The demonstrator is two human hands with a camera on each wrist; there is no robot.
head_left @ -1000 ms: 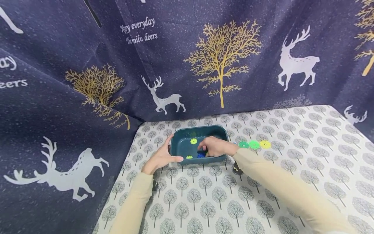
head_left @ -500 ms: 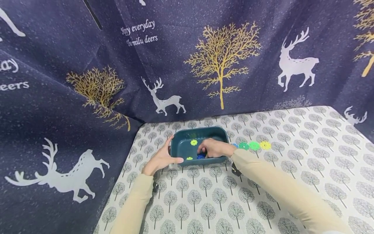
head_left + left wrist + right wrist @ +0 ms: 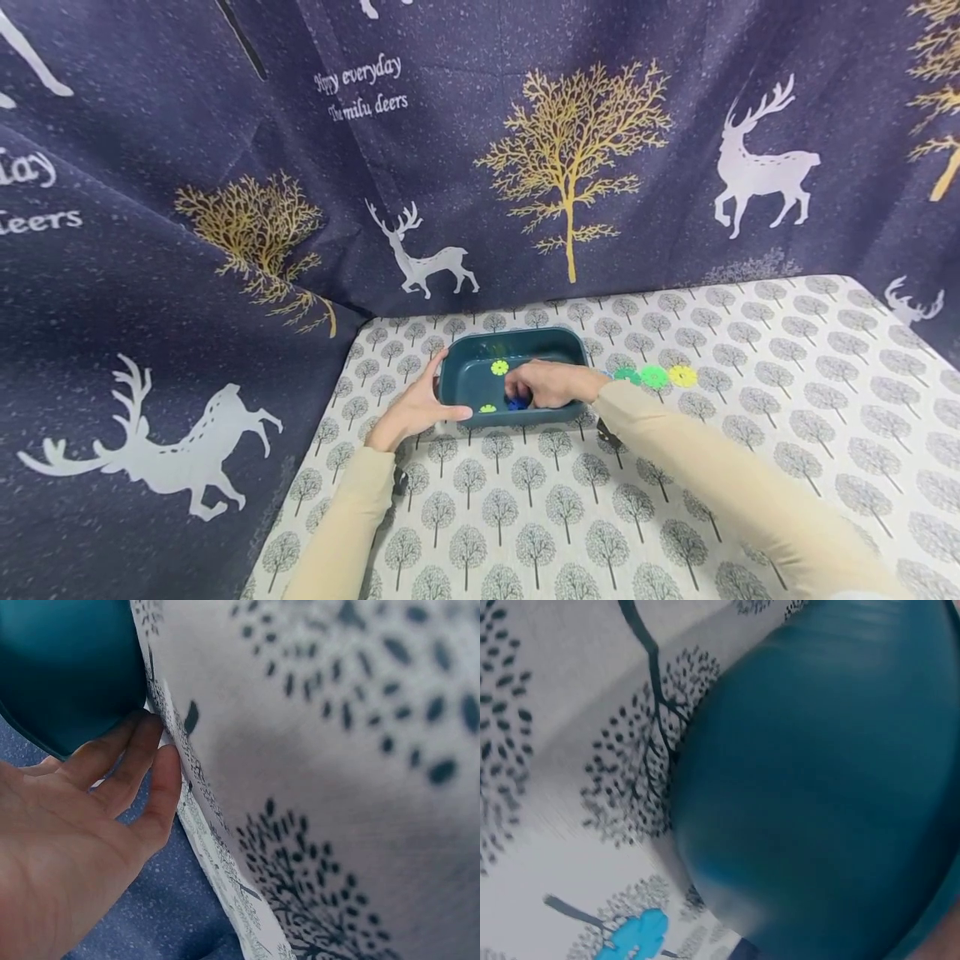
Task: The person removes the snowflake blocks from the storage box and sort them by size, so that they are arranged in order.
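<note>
A dark teal plastic basin (image 3: 474, 382) stands on the table. My left hand (image 3: 422, 404) grips its left end, thumb on the near rim and fingers round the outer wall. My right hand (image 3: 553, 382) reaches into the basin's right half with bent fingers, right beside a blue snowflake disc (image 3: 517, 403). I cannot tell whether those fingers pinch it, as the fingertips are partly hidden. One yellow-green snowflake disc (image 3: 499, 367) lies towards the basin's far side, and a second yellow-green disc (image 3: 488, 409) is by the near wall.
On the table right of the basin runs a row of discs: a dark green disc (image 3: 627, 377), a bright green disc (image 3: 654, 377) and a yellow disc (image 3: 682, 377). A light blue disc (image 3: 634, 937) shows beside the basin in the right wrist view. A patterned curtain (image 3: 420, 150) hangs behind.
My right fingers shift slightly and bend further inside the basin, near the blue disc. The left hand and basin keep their place; the head view tilts a little.
</note>
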